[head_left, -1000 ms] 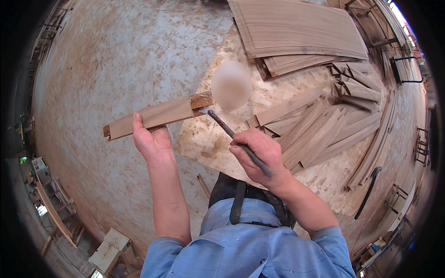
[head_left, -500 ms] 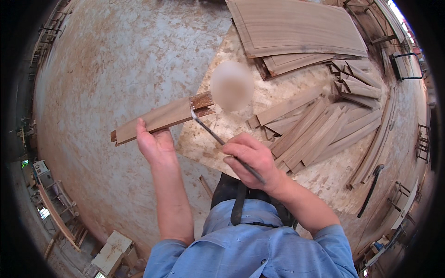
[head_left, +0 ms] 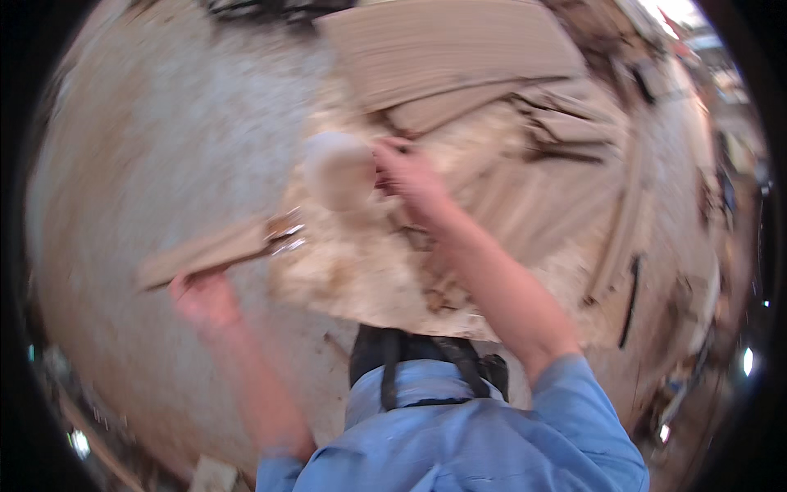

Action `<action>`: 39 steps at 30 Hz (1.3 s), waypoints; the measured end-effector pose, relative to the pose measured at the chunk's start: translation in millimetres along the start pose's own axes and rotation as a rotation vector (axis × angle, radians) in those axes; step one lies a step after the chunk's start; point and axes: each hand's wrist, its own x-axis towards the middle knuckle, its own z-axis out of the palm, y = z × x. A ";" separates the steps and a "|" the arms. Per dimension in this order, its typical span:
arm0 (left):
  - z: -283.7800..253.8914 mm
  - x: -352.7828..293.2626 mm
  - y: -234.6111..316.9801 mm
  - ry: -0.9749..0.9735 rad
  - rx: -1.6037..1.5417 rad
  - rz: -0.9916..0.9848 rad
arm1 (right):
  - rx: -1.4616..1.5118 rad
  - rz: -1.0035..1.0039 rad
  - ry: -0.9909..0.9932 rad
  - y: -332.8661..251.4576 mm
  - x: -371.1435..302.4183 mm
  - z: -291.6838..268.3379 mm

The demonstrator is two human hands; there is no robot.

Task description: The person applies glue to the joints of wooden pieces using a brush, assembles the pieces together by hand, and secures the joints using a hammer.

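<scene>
Our left hand (head_left: 206,300) grips the strip (head_left: 211,249) left of the board (head_left: 361,287). Our right hand (head_left: 410,178) (blurred, so we cannot tell its hold) is over the board, well apart from the strip.

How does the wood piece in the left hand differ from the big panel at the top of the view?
The wood piece is narrow; the big panel is broad. The left hand holds the wood piece, while the big panel lies over another panel. The wood piece has a darker, glossy right end; the big panel's visible face looks mostly even. Both are brownish wood.
</scene>
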 end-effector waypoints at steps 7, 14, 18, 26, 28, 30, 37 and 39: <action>9.0 -44.5 18.3 0.088 0.168 0.127 | -0.044 -0.003 0.189 -37.4 -85.0 -101.7; -87.8 -59.0 54.5 0.045 0.324 0.124 | -0.677 -0.038 0.809 -26.6 -277.3 -393.6; -59.7 -134.6 25.9 0.038 0.474 0.438 | -1.140 0.357 0.953 67.8 -408.8 -601.5; -124.4 -296.0 14.9 0.199 0.333 0.456 | -0.820 0.603 0.828 216.5 -479.3 -831.4; -150.0 -308.2 9.0 0.153 0.390 0.456 | -0.827 0.644 0.670 208.8 -484.1 -805.1; -175.3 -315.5 16.7 0.299 0.377 0.413 | -1.364 0.281 0.713 210.0 -484.6 -819.9; -257.0 -345.2 27.6 0.255 0.315 0.429 | -1.225 0.544 0.922 188.8 -476.5 -820.8; -280.4 -350.0 31.5 0.246 0.344 0.393 | -1.060 0.493 0.979 197.6 -482.4 -823.4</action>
